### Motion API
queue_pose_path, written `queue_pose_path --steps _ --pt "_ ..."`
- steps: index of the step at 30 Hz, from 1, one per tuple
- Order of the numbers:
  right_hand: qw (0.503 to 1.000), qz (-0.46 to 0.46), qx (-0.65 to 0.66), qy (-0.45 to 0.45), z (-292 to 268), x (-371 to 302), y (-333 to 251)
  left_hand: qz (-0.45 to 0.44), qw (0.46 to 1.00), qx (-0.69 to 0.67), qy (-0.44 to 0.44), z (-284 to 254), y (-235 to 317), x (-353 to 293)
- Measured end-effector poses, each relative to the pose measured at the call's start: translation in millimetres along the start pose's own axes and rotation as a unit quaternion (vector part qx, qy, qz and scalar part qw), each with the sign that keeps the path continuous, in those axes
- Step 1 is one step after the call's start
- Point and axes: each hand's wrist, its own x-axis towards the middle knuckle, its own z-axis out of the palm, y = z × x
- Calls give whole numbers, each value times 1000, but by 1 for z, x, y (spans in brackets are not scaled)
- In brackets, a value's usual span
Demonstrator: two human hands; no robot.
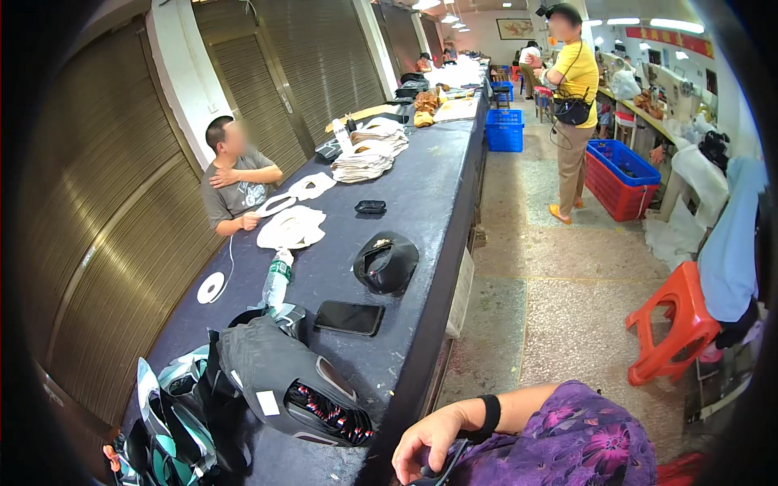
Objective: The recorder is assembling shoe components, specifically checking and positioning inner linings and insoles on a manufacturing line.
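one dark handheld piece, one phone, one framed picture

We have the table running from lower left to upper centre. On it are a bundle, lower left, a bottle behind that and, lower right of the bottle, a phone. A person is left of the table, a stool mid-right. In our right hand, bottom centre, is a piece.

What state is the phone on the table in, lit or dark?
Dark: the phone shows a black face with no glowing display. Whether it is switched off cannot be told.
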Motion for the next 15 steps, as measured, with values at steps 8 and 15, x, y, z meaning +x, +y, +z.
queue_pose_path --steps 8,15 --pt "979 -11 -197 -52 13 0 -7 70 996 23 -44 3 -1 9" --pt "934 33 -351 61 37 -11 -24 10 993 43 -111 7 -4 8"
